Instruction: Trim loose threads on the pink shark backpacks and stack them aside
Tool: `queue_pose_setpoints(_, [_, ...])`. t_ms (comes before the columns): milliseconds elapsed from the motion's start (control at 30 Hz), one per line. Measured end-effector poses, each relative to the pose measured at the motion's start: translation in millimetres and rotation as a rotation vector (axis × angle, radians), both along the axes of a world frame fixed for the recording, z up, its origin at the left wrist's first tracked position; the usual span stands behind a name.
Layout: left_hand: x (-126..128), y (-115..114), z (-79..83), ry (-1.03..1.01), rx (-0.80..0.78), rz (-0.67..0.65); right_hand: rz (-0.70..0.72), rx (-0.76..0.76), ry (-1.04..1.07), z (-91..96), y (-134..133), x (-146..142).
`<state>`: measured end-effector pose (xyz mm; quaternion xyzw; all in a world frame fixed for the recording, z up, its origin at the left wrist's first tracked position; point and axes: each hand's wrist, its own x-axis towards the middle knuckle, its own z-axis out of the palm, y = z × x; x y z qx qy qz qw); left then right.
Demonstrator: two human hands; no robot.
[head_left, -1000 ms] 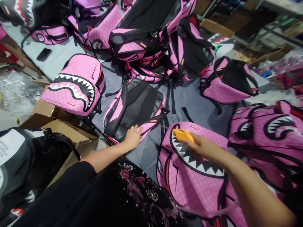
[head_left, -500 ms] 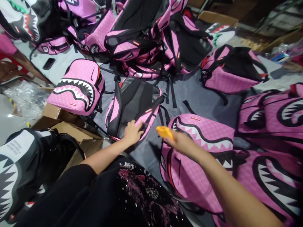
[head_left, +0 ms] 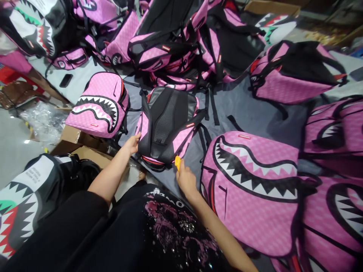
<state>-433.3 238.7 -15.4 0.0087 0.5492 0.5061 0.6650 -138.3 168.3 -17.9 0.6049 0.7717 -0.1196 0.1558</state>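
Note:
A small pink and black backpack (head_left: 167, 124) lies with its back panel and straps facing up in front of me. My left hand (head_left: 132, 143) grips its left side, fingertips at the edge behind the strap. My right hand (head_left: 185, 179) is closed round a small yellow-orange tool (head_left: 177, 162), whose tip is at the backpack's lower right corner. Its exact kind is hidden by my fingers. On the left rests a pink backpack (head_left: 98, 104) with a shark mouth print, and a larger pink shark backpack (head_left: 255, 192) lies to the right.
Several pink and black bags (head_left: 170, 41) are piled at the back of the grey-covered table. A phone (head_left: 65, 80) lies at the back left. Below left are a cardboard box (head_left: 90, 155), clear plastic bags (head_left: 42, 117) and a black-and-white shark bag (head_left: 28, 200).
My left hand has moved from the backpack's lower front to its left side. My right hand has brought the yellow-orange tool left to its lower right corner. The backpack is turned slightly.

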Motion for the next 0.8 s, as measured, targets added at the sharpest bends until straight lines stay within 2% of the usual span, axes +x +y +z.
queue_pose_setpoints(100, [3, 9, 2.0, -0.064, -0.014, -0.036, -0.011, 0.074, 0.006, -15.5, 7, -3])
queue_pose_setpoints(233, [8, 11, -4.6, -0.183, 0.071, -0.047, -0.054, 0.104, 0.010, -22.8, 11, 0])
queue_pose_setpoints(400, [8, 10, -21.8, -0.297, 0.203, -0.128, -0.062, 0.004, 0.001, -16.9, 20, 0])
queue_pose_setpoints(533, [8, 5, -33.4, -0.349, 0.272, -0.134, -0.119, 0.017, 0.013, -11.0, 15, 4])
queue_pose_setpoints(800, [15, 5, -37.5, -0.399, 0.313, -0.141, -0.187, -0.042, 0.016, 2.2, 9, 12])
